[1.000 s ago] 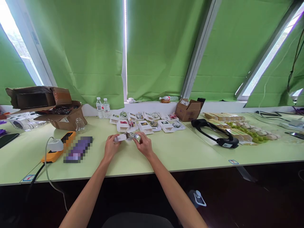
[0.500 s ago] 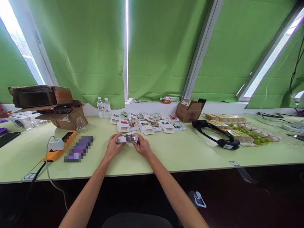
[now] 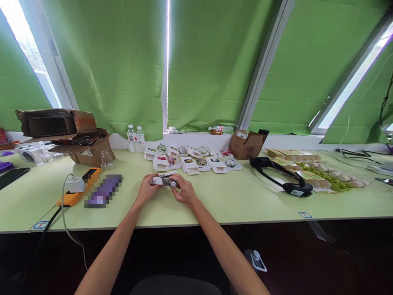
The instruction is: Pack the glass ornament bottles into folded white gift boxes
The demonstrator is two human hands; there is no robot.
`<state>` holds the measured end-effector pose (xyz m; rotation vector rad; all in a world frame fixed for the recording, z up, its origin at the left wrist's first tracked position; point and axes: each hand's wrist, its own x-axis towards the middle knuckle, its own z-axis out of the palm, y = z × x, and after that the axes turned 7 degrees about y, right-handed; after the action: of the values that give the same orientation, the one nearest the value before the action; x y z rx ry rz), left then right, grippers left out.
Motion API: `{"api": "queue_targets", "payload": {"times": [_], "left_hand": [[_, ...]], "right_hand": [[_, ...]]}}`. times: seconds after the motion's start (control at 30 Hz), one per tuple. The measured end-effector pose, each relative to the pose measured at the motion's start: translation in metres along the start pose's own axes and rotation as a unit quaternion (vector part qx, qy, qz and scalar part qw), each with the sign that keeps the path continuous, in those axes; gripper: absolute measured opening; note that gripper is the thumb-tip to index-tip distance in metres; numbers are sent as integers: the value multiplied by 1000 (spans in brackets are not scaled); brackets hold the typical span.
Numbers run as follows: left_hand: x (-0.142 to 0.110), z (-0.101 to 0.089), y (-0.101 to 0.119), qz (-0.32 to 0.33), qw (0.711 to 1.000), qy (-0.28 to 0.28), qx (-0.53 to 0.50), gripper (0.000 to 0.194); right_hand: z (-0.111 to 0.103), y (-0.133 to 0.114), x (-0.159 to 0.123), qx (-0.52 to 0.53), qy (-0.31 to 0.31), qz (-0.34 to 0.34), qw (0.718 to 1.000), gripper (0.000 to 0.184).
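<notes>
Between my two hands, just above the table, is a small white package (image 3: 157, 180) with a dark, shiny part on its right side. My left hand (image 3: 146, 189) is closed around its white left end. On the right, my right hand (image 3: 184, 190) has its fingers closed on the shiny part, where a small round silver end (image 3: 173, 184) shows. My fingers cover much of it, so its exact kind is unclear. Beyond my hands lie similar white packages (image 3: 189, 164) in two rows, with round, silver-rimmed items and small pictures on them.
Open cardboard boxes (image 3: 89, 152), a clear jar (image 3: 107, 159), an orange device (image 3: 73, 199) and a blurred purple item (image 3: 103, 191) are left. Water bottles (image 3: 140, 139) stand behind. Rightward are a small carton (image 3: 248, 144), a black headset (image 3: 278, 176) and green trays (image 3: 334, 180).
The package's shiny end, with its round silver tip, has tilted slightly down and left in my right fingers. The whole view has shifted a little. Both hands keep their hold.
</notes>
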<state>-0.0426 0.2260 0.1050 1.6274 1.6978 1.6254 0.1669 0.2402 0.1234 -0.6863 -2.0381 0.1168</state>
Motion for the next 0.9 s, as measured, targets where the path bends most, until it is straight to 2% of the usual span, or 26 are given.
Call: {"api": "queue_targets", "payload": {"times": [0.17,0.43,0.7,0.9], "left_hand": [[0,-1,4,-16,1000,0,-18,42],[1,0,2,-40,997,-3,-60,44],[1,3,-4,-76,993,-3,-93,46],[-1,1,1,-108,985,-36,-128,53]], "right_hand": [[2,3,-1,-15,6,-16,1000,41],[8,13,1,-8,55,-97,994,37],[9,14,1,-14,47,-93,994,34],[9,14,1,-19,46,-97,994,33]]}}
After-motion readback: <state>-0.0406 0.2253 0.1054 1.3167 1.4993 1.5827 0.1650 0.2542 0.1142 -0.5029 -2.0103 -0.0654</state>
